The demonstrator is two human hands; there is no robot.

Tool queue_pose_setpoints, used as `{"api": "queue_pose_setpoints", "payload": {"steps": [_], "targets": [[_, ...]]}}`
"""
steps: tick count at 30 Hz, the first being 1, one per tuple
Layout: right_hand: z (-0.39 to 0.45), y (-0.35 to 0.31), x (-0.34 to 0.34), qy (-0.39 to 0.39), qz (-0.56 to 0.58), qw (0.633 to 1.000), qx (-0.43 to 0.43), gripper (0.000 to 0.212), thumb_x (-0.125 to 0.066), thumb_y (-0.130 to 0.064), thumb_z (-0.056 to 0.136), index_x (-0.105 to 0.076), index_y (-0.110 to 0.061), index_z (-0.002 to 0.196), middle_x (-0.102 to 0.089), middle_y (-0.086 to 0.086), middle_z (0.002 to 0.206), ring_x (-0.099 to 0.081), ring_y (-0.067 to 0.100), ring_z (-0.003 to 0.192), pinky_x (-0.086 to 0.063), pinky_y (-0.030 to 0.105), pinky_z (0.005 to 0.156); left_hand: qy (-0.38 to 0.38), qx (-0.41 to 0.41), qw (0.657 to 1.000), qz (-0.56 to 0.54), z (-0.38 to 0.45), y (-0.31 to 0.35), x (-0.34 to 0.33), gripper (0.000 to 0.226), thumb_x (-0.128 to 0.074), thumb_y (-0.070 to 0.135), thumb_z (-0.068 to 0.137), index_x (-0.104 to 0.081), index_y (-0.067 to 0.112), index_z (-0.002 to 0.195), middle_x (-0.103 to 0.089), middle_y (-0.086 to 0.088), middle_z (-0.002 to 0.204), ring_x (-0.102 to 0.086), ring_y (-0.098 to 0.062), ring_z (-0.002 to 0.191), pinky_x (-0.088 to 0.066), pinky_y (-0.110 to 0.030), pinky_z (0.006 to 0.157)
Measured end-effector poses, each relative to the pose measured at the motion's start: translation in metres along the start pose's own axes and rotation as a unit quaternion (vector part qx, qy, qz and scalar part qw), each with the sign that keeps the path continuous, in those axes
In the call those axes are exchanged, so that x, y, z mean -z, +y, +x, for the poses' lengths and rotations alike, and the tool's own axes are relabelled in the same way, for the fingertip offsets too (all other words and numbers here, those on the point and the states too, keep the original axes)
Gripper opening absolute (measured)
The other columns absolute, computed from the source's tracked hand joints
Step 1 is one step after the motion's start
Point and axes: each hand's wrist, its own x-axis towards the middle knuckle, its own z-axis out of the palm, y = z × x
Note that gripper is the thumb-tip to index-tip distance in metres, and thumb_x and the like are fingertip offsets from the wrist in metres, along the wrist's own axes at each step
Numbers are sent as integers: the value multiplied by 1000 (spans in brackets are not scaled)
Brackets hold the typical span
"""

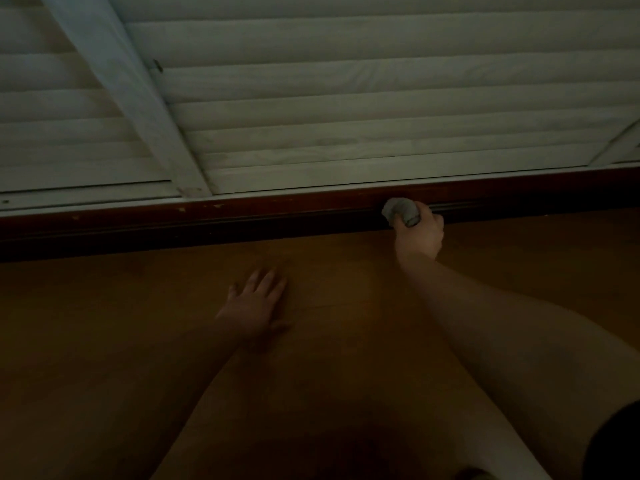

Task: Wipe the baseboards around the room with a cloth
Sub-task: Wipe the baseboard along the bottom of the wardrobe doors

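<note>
Head view, dim light: the right hand (419, 235) reaches forward with its grip pressed together around a balled grey cloth (401, 211), which touches the dark baseboard (242, 220) running across the room below white slatted shutters (346, 109). Nearer the person, the left hand (254, 304) lies flat on the wooden floor (346, 299), fingers spread and pinching nothing, well apart from the cloth and short of the baseboard.

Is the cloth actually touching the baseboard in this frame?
Touching. In the head view, the balled cloth in the right hand overlaps the dark baseboard with no visible gap, though dim light blurs the contact edge.
</note>
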Motion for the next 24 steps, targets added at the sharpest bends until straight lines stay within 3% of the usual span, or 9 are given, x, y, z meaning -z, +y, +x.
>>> {"api": "queue_pose_setpoints", "payload": {"steps": [8,14,17,20,24], "targets": [[-12,9,7,-9,23,1000,-18,45,-63,-30,94,-51,-20,136,-46,9,128,-55,24,107,-38,25,85,-19,-25,999,16,3,4,3,93,-48,68,91,9,35,157,27,1,163,21,-27,150,-6,-63,117],[-37,26,5,-77,-2,997,-5,54,-68,-36,90,-50,-25,140,-45,4,126,-46,11,99,-38,23,87,-33,-44,998,36,8,15,-4,91,-43,71,91,7,33,158,20,-1,165,16,-26,152,-8,-61,118],[-47,34,4,-95,-15,995,-7,60,-75,-36,84,-52,-26,138,-45,3,126,-48,12,101,-39,23,86,-32,-46,998,34,9,16,-2,90,-41,72,91,6,34,158,20,0,165,16,-25,152,-6,-62,118],[-58,25,2,-111,-27,993,-17,56,-76,-30,84,-54,-26,135,-44,3,129,-52,20,110,-40,23,90,-39,-49,998,17,3,14,17,88,-40,72,91,6,36,157,20,2,165,16,-27,152,-7,-65,117],[-86,-18,8,-99,-6,994,-40,48,-71,-23,87,-55,-25,133,-45,1,126,-54,17,106,-44,26,90,-30,-42,999,7,-22,18,65,85,-42,64,96,9,34,157,22,1,164,19,-27,151,-8,-66,117]]}}
